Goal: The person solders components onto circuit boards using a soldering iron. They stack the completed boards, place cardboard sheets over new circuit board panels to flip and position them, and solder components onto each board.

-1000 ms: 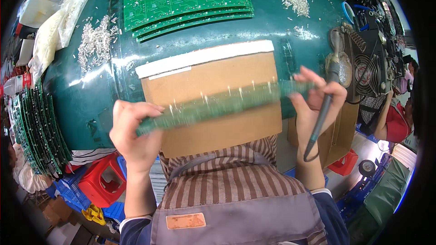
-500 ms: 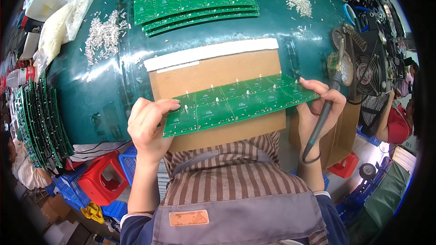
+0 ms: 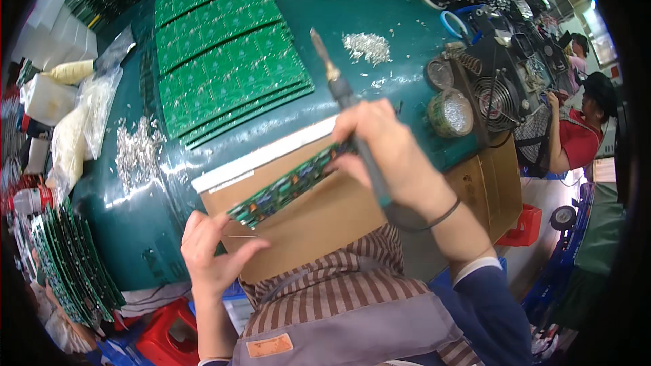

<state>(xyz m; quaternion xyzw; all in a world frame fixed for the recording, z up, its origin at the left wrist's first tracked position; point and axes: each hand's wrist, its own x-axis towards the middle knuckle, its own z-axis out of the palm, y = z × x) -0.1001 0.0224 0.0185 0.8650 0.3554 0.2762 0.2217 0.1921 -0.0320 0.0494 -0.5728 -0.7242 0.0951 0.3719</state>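
A green circuit board [image 3: 288, 184] is tilted up above the cardboard, with its component-covered side showing. My right hand [image 3: 386, 149] is closed round the board's right end and a soldering iron [image 3: 346, 93] at once. The iron's tip points up and away, over the far side of the table. At the board's left end is my left hand [image 3: 217, 251], thumb spread away from the fingers; its fingertips are at the board's corner, and whether they touch it I cannot tell. A thin wire-like strand shows between that thumb and fingers. Below lies the brown cardboard sheet [image 3: 325, 230] with a white strip.
Stacked green boards [image 3: 230, 61] lie beyond the cardboard. Small clear parts form piles at left [image 3: 137, 154] and far right [image 3: 366, 47]. A fan unit [image 3: 494, 98] and a round tin [image 3: 450, 112] stand at right. Upright boards [image 3: 71, 264] crowd the left edge.
The board has turned from its flat green face to its component side and swung up at the right. My left thumb has come off it. The iron now points away, and my view has shifted.
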